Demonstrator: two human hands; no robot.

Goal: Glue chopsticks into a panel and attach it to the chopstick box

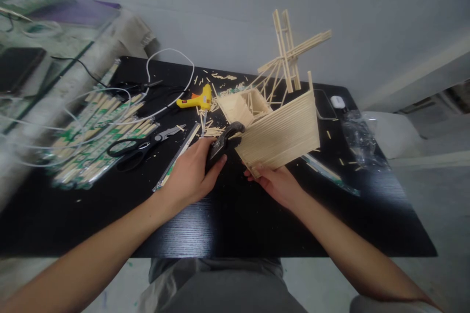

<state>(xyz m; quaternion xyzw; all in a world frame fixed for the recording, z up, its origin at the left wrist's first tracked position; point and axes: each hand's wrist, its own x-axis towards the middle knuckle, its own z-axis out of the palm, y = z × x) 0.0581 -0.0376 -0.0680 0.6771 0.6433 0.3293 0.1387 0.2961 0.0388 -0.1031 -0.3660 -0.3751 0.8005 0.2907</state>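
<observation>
Two risks, I'd say: the black curved-handled tool [219, 147], clasped in the left hand [194, 168], could knock the pale model of thin wooden sticks [282, 134] just beside it, or the model could tip, since the right hand [278, 185] pinches only its near lower corner, the rest rising beyond that hold over the black wood-grain table [257, 230]

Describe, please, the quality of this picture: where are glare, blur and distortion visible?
Head view: dim, greyish light overall; head view: pale glare on the black table, at its near edge and right side; head view: plastic-wrapped sticks and clear plastic look smeared, the stick model sharper; head view: forearms seem stretched toward the lower corners.
</observation>
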